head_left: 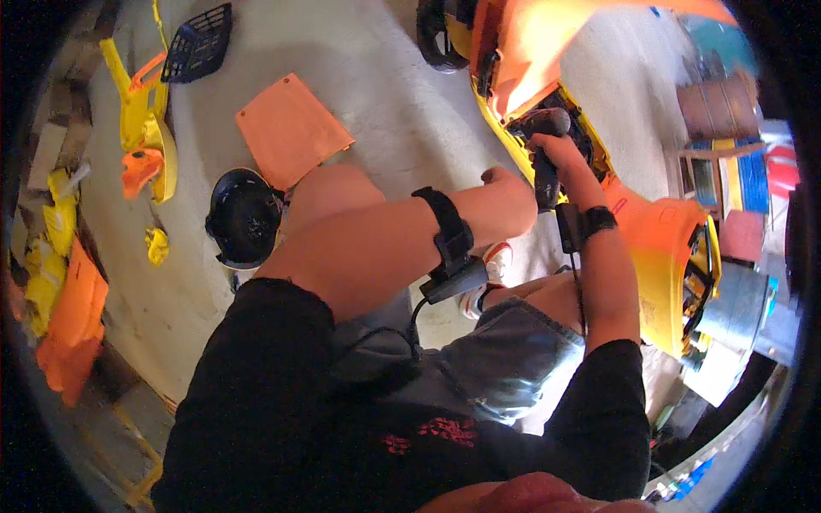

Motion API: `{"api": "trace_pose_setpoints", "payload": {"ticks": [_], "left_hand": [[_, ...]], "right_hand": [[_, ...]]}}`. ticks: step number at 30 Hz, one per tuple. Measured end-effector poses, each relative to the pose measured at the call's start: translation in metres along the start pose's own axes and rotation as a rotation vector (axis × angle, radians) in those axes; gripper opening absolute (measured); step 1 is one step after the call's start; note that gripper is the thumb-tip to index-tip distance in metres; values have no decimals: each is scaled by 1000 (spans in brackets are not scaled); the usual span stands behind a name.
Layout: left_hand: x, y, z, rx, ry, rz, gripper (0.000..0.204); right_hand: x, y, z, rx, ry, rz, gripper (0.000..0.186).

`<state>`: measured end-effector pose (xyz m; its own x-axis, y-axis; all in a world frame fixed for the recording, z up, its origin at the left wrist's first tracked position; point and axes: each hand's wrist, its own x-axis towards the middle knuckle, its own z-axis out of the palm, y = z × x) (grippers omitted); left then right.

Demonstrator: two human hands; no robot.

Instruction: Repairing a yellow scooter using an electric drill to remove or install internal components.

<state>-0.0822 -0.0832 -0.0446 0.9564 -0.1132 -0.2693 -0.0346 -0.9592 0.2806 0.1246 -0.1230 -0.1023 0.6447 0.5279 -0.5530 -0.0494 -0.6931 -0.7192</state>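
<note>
My right hand (563, 156) is wrapped around the grip of a black cordless drill (547, 124). The drill is over an opening in the orange and yellow vehicle body (658, 248), where dark parts show inside. Just left of the drill's lower end is my left hand (505, 203), beside the yellow edge of the body. Its thumb shows at the top, but its other fingers are hidden, so I cannot tell whether it grips anything. Both wrists wear black straps with small boxes and cables.
An orange panel (295, 128) lies on the floor beside a black round tub (244, 218). A black basket (198, 43) and yellow plastic parts (141, 111) are at the far left. A dark wheel (438, 38) is ahead; a brown drum (720, 107) stands at the right.
</note>
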Motion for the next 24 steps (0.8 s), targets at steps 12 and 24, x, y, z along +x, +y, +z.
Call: {"api": "trace_pose_setpoints", "payload": {"ticks": [12, 24], "left_hand": [[23, 13, -30, -413, 198, -99, 27], [51, 44, -33, -1414, 0, -210, 31]], "right_hand": [[-80, 36, -70, 573, -13, 133, 21], [-117, 26, -59, -517, 297, -708, 33]]}}
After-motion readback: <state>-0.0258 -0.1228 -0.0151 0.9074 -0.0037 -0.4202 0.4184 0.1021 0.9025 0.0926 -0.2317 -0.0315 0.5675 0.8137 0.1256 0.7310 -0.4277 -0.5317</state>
